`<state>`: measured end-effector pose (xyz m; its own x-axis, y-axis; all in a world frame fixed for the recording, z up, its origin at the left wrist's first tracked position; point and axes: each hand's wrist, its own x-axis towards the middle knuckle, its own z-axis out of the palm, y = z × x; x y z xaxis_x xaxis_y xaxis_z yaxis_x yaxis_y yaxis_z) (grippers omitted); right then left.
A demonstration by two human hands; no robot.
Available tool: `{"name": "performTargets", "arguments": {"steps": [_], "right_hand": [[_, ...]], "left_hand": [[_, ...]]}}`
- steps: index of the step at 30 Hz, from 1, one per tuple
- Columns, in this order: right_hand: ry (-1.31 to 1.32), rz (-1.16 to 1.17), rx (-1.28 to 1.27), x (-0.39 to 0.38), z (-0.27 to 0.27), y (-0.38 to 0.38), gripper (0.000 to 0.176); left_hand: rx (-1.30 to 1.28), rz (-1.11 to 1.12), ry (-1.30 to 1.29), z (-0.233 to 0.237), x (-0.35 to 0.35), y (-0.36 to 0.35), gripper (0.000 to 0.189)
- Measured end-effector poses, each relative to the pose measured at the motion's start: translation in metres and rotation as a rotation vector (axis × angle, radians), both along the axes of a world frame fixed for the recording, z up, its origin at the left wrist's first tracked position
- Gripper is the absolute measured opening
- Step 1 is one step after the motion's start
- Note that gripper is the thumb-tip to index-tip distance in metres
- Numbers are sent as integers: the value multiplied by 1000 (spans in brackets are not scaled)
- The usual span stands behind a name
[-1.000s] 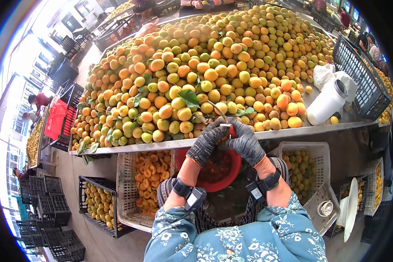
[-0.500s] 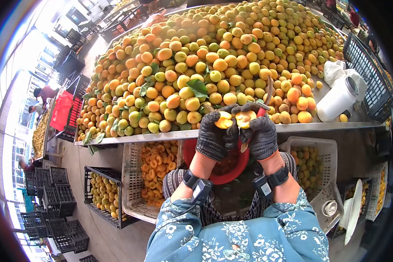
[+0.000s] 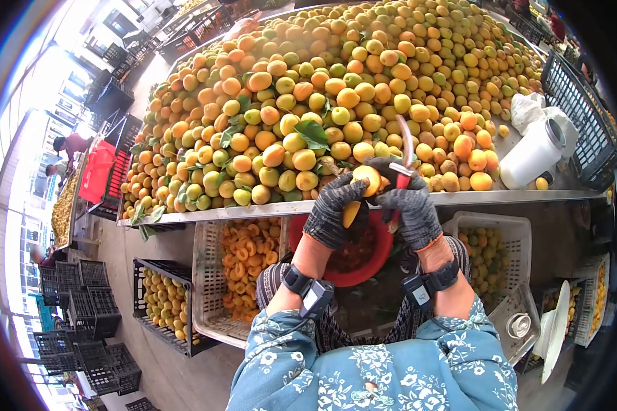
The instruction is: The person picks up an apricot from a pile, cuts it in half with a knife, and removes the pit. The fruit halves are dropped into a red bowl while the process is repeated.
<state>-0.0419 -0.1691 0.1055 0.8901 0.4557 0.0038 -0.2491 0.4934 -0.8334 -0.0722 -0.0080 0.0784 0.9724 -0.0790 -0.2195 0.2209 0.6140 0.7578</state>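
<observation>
My left hand, in a dark knitted glove, is closed around cut apricot pieces. One apricot half shows its orange-yellow flesh at the fingertips, and a second yellow piece sticks out lower down by the palm. My right hand, gloved alike, grips the red handle of a curved knife, whose blade points up and away over the apricot pile. Both hands are close together at the metal edge of the table. Below them is a red basin with dark contents that I cannot make out.
At lower left, a pale crate holds pitted apricot halves, beside a black crate of whole fruit. Another pale crate stands at right. On the table's right side lie a white jug and a plastic bag.
The two apricot halves, held apart between both hands before, are now on the left hand's side. My right hand has turned, bringing the knife handle and blade into fuller view.
</observation>
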Motion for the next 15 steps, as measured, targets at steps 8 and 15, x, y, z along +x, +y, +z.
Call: {"name": "performTargets", "arguments": {"steps": [8,15], "right_hand": [[-21,-190,209,15,5,-20,22],[-204,-220,168,22,29,5,23]], "left_hand": [[112,-52,-49,9,0,-6,51],[190,-113,-128,3,-2,-10,61]]}}
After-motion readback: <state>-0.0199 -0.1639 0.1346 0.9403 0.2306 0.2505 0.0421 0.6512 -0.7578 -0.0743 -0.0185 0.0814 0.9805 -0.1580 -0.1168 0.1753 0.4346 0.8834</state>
